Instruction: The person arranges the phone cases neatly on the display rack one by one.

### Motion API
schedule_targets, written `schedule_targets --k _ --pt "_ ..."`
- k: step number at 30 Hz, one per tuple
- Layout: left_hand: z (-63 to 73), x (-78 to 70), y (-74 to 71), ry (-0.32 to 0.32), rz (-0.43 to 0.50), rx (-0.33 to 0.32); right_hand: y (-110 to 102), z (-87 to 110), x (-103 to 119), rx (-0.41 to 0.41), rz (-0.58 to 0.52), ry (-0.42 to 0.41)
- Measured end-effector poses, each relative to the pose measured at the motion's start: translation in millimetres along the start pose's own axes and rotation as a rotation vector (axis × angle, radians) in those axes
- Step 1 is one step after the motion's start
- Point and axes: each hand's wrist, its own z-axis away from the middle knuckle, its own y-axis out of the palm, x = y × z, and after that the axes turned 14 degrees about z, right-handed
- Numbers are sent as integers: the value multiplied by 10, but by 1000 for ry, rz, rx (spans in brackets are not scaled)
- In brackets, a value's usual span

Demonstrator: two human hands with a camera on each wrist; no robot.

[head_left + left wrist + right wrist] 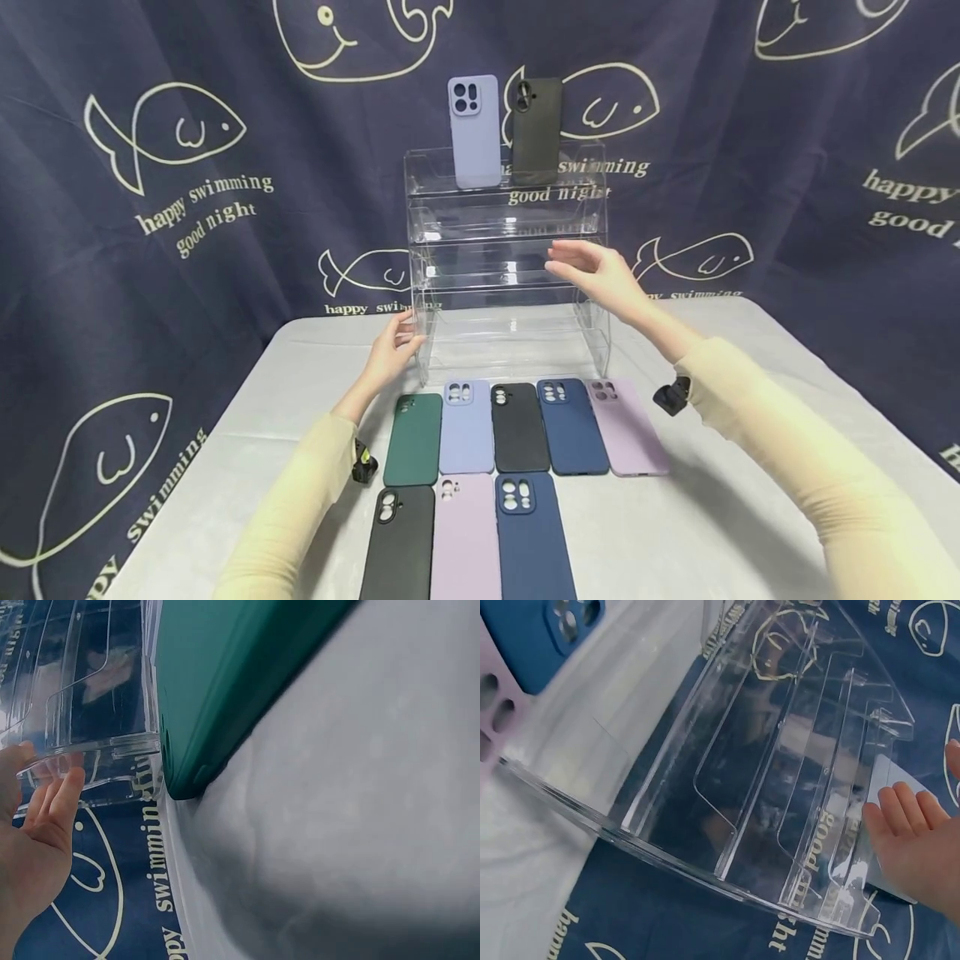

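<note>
A tiered clear plastic display rack (510,287) stands at the back of the table. My left hand (392,346) holds the rack's left side panel near its bottom, and in the left wrist view the thumb and fingers (66,796) lie about its edge. My right hand (600,275) hovers by the rack's right side, fingers extended and loosely bent, with nothing held. On the top tier a light-purple phone case (476,137) and a black phone case (538,133) stand upright, side by side. The lower tiers hold no cases.
Several phone cases lie in two rows before the rack. The back row has a green case (414,440), a blue case (573,427) and a pink-purple case (628,429); the front row includes another black case (397,546). A dark-blue fish-print curtain (225,292) hangs behind.
</note>
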Motion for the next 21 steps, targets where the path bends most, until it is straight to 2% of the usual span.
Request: schedule_targets --k 8,10,15,17,21 --pt "-34 -27 -40 -19 16 -1 106 143 -268 13 -22 9" --pt "7 -138 -35 -30 18 3 156 192 -328 15 -34 16" --pt "19 -108 -25 -40 24 12 256 386 -447 45 -42 -3" --pt "-9 13 -18 -26 26 14 272 475 -469 61 -35 -17" --pt "13 30 -2 -14 24 18 315 617 -496 90 -15 -14"
